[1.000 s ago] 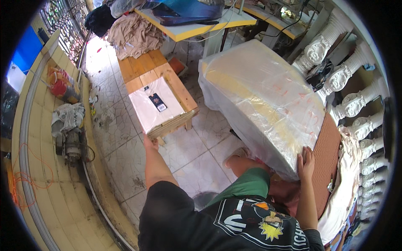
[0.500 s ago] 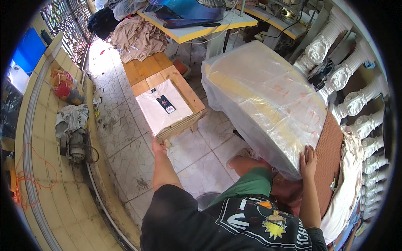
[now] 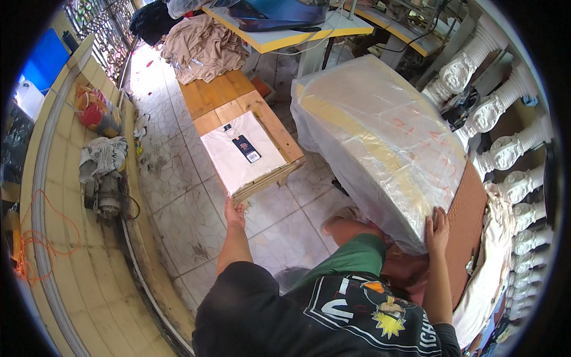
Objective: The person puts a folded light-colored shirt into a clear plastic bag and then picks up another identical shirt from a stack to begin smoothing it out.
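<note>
A light pink folded shirt (image 3: 241, 157) with a dark hang tag (image 3: 245, 147) at its middle lies flat on the near end of a wooden bench (image 3: 223, 95). My left hand (image 3: 235, 213) grips the bench's near left corner, just below the shirt; part of its fingers is hidden at the edge. On the right, my right hand (image 3: 438, 231) rests with fingers spread on the near corner of a large box-shaped thing wrapped in clear plastic (image 3: 369, 137). A heap of beige garments (image 3: 202, 47) covers the bench's far end.
A yellow-edged table (image 3: 285, 40) with a shiny blue helmet (image 3: 276, 13) stands behind the bench. Along the left wall (image 3: 65, 250) sits a motor (image 3: 108, 199) under a cloth. White balusters (image 3: 488, 107) line the right. A brown cushioned surface (image 3: 467, 238) adjoins the wrapped thing.
The near end of the bench, with the shirt and my left hand on it, sits slightly farther right and nearer. My right hand stays on the wrapped thing. The view has shifted a little.
</note>
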The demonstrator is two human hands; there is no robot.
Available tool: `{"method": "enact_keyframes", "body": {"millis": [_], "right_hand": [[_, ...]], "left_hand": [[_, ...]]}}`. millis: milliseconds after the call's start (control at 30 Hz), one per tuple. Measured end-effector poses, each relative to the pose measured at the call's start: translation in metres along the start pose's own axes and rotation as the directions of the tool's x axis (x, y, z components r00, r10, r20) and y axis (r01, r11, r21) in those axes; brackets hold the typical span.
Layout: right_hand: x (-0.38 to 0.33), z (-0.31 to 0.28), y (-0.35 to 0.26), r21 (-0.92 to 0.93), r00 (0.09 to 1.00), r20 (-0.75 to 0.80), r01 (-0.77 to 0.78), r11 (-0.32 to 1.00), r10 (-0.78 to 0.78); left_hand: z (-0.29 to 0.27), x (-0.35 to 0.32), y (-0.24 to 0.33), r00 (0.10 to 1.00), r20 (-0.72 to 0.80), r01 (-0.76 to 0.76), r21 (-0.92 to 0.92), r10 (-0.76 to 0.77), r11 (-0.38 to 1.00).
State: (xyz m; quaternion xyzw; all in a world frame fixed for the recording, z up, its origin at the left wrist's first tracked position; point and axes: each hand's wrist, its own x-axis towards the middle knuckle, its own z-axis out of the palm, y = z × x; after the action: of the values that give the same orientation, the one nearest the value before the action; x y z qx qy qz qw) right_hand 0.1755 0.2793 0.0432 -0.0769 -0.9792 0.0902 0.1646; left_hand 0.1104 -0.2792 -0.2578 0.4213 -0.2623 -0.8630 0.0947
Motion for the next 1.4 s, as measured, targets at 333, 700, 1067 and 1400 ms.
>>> {"method": "enact_keyframes", "body": {"millis": [333,700,1067,1400], "right_hand": [[0.000,0.000,0.002,0.021,1.000,0.009,0.027,0.999,-0.027],[0.000,0.003,0.000,0.025,1.000,-0.007,0.017,1.000,-0.017],[0.002,0.002,-0.003,-0.018,0.999,0.033,-0.018,1.000,0.019],[0.005,0.000,-0.009,-0.016,0.999,0.043,-0.025,1.000,0.025]], "left_hand": [[-0.023,-0.025,-0.012,0.999,0.047,0.026,0.013,-0.027,1.000],[0.013,0.028,0.080,0.995,0.097,-0.067,0.408,0.030,0.911],[0.037,0.083,0.064,0.997,0.073,-0.058,0.448,0.028,0.892],[0.037,0.056,0.076,0.992,0.051,-0.124,0.385,0.114,0.915]]}}
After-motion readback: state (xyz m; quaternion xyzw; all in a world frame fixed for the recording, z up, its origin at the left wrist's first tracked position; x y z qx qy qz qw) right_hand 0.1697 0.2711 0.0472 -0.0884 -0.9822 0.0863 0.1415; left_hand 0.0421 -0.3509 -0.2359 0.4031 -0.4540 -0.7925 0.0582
